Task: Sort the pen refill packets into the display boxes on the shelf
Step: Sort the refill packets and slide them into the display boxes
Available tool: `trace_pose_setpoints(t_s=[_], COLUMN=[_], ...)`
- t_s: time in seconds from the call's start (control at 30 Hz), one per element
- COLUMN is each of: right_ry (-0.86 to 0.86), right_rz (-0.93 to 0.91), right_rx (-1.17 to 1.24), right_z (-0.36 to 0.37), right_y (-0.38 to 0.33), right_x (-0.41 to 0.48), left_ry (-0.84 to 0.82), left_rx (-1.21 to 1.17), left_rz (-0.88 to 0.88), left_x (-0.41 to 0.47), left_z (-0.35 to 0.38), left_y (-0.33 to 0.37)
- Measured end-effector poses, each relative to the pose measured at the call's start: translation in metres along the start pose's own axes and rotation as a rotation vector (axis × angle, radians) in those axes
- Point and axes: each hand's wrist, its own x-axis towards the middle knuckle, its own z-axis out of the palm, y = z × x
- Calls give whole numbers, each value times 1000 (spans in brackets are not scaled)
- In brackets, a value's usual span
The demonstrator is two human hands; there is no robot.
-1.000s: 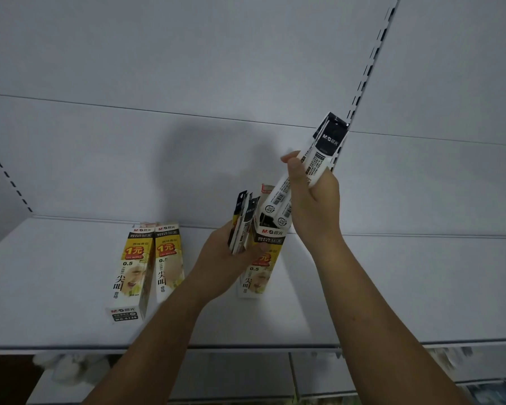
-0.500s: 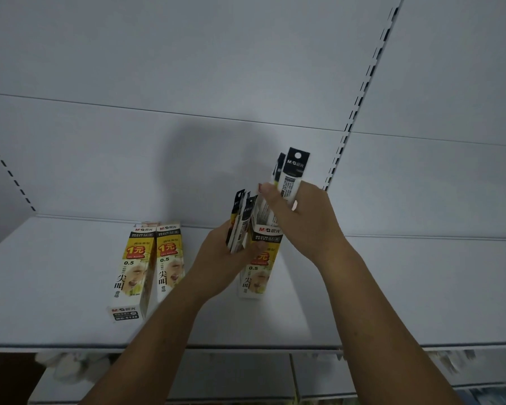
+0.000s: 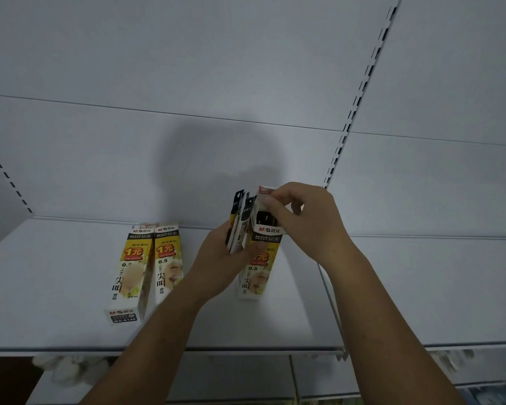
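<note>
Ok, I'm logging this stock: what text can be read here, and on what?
"M&G 晨光": top of left box, middle box, right box.
"1元": front of each box, half hidden on the right.
"0.5": same fronts.
"尖叫": same fronts.
"MG-6139": foot of left box.
Fine print, held packets: too blurred.

A shop: white slotted shelving (image 3: 70, 302) carrying price-marked display boxes (image 3: 130, 276) of refills

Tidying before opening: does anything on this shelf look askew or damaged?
Only slightly: the leftmost box juts further forward than its neighbour and angles away from it, though the wide lens may exaggerate that. Nothing looks spilled or torn.
</note>
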Motion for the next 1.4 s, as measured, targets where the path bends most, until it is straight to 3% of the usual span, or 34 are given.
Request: trace_pose_setpoints(t_s=[0.17,0.37,0.6,0.77,1.07,1.4], right_ry=[57,-111,-18,19,236,601], right_rz=[-11,165,163,182,141,116], right_rx=[60,26,-111,49,252,472], right_z=[4,25,41,46,41,-21], right_y=[-15,-27,-28,-21,-24,-28], right_x=[-12,-27,-27,-30,-28,5], left_ry=[37,78,103,96,89,99], left_rx=[-13,30,20,53,20,7], left_rz=[29,58,47,47,43,-25], left_x=[1,6,9,8,6,1], left_z=[3,6,8,7,4,-3], left_y=[2,1,-8,-2,5,7])
